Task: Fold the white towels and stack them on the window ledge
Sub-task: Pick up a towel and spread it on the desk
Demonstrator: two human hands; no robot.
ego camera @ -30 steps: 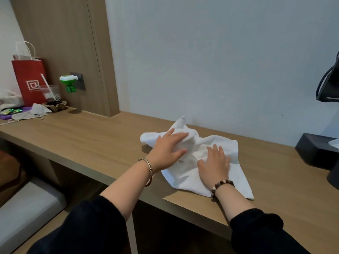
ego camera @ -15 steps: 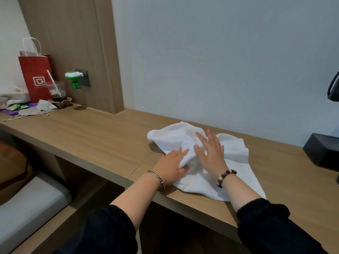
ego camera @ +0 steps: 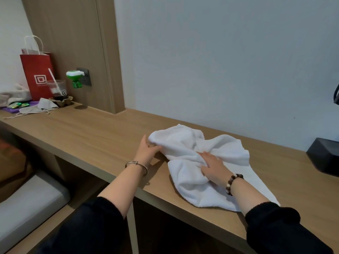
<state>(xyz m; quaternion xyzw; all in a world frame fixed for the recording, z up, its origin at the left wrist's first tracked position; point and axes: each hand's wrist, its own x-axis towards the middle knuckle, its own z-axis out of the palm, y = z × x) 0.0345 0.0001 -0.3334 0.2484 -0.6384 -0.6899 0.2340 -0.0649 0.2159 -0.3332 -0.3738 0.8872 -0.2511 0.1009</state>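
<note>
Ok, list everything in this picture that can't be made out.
All in the head view:
- Right hand: fingertips buried in the folds of the towel.
- Left hand: fingertips tucked under the towel's corner.
- Black box: cut off by the right edge.
- Dark thing above it: mostly out of frame, cannot tell what it is.
- Cup: print too small to read.

A lived-in private room, hotel-like or home. A long built-in wooden desk runs along a plain wall. At its far left end stand a red paper bag and a takeaway cup, below a wall socket.
</note>
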